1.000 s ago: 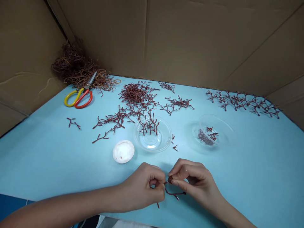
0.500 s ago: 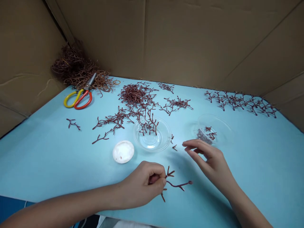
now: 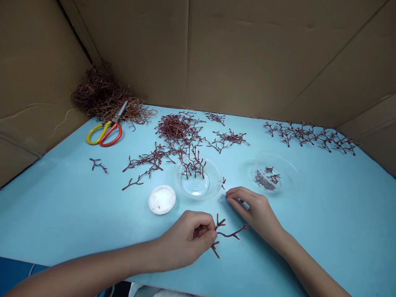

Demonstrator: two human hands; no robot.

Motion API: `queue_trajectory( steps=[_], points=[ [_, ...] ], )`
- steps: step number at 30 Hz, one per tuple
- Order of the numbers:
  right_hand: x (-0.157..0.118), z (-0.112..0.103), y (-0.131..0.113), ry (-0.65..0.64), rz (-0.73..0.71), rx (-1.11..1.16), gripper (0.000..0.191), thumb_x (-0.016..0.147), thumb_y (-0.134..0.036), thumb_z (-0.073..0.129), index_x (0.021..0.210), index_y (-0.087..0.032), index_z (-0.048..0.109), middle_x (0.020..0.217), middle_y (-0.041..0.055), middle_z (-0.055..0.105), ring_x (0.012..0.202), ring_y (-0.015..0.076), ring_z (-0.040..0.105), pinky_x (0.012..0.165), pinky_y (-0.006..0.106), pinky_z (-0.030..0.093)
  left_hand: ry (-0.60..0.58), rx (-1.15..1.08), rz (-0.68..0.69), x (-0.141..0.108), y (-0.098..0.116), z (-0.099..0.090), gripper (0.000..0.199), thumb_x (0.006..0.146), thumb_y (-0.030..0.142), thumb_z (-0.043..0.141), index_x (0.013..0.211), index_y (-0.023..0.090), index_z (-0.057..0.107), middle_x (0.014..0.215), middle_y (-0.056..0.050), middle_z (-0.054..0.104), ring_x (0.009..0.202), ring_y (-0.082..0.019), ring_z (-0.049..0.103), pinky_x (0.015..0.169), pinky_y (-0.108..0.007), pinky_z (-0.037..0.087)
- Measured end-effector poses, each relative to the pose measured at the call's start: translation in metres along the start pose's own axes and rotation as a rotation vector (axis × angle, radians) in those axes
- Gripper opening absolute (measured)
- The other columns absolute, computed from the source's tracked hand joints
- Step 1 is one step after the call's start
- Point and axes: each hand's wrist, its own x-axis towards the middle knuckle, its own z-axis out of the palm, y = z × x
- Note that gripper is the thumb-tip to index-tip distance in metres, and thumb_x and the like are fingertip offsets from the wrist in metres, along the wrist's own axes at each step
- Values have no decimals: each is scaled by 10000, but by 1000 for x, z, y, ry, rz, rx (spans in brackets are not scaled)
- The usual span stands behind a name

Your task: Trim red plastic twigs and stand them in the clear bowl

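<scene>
My left hand point(image 3: 188, 241) is closed in a pinch on a reddish-brown branched twig point(image 3: 230, 235), whose forked ends stick out past the fingertips. To its right, my right hand point(image 3: 255, 208) has thumb and fingers together on a small twig piece point(image 3: 227, 196) at the table surface; most of that piece is hidden by the fingertips. Just beyond them stands a clear plastic bowl point(image 3: 215, 185) with several branched twigs point(image 3: 194, 165) leaning in it. Small offcuts point(image 3: 223, 182) lie beside the bowl's right side. Left of the bowl is a white round dish point(image 3: 162, 199) with a wet-looking white filling.
Scissors point(image 3: 108, 132) with yellow and red handles lie by a large tangled twig heap point(image 3: 105, 97) at the back left. Another twig pile point(image 3: 175, 127) is behind the bowl. A second clear container point(image 3: 284, 159) holds bits on the right. Branched twigs point(image 3: 309, 135) line the back right.
My right hand has moved left and down, and its fingertips have closed on the small twig piece by the bowl. My left hand keeps its twig, slightly tilted. The view has shifted a little.
</scene>
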Motion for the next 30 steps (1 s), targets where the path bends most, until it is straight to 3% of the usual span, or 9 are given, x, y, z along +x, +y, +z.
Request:
queue_trajectory(
  steps=[5,9,11,15,21,23,26,28,30],
  points=[
    [-2,-18,-14,41,92,336,140,721,-141,521,589,-186,528,822,65,651,734,156,609,648,264,480,9,22,7,0,-1,0,205,727,262,401,555,153,380,490,55,306,470,-63,253,438,-185,198],
    [-3,-26,-15,-74,184,821,131,720,-193,567,591,-188,580,787,48,653,630,116,594,549,217,475,43,32,-1,0,-3,0,222,741,279,387,557,156,365,508,54,297,486,-68,250,450,-192,199],
    [-3,-26,-14,-139,213,955,82,704,-209,601,626,-198,624,807,41,650,583,86,569,531,198,463,47,22,-7,1,-4,0,230,745,298,389,563,157,366,511,54,294,486,-69,247,450,-195,194],
    [-3,-23,-13,-198,252,1065,58,686,-192,624,651,-214,666,720,17,625,548,60,535,515,172,439,64,-5,-5,3,-7,1,245,753,328,396,577,159,371,520,51,302,500,-73,267,460,-194,209],
    [-3,-20,-17,-167,337,1110,71,665,-157,640,620,-201,674,640,7,580,547,55,503,476,146,399,115,66,13,1,-11,3,192,763,289,404,621,159,402,516,57,304,484,-69,278,444,-181,231],
    [-4,-20,-18,-165,361,1131,68,662,-161,643,614,-199,672,636,7,574,544,55,496,469,146,396,213,161,113,-1,-13,4,77,765,240,417,744,166,417,541,59,338,488,-69,320,449,-170,272],
    [-5,-21,-19,-162,382,1167,71,663,-165,645,602,-195,668,628,4,563,539,51,486,472,143,393,371,444,436,-4,-17,5,56,781,156,404,829,180,390,601,42,410,521,-74,376,472,-167,321],
    [-6,-21,-20,-167,395,1200,72,664,-169,646,599,-190,667,625,2,557,535,46,480,472,141,390,401,697,657,-4,-18,4,81,793,106,375,797,177,414,608,27,431,525,-77,373,473,-173,317],
    [-7,-21,-21,-176,411,1242,66,663,-171,647,601,-186,665,622,1,553,535,46,481,473,142,390,428,911,786,-3,-17,3,128,801,85,364,806,174,456,606,18,442,521,-80,365,471,-184,302]
  ],
)
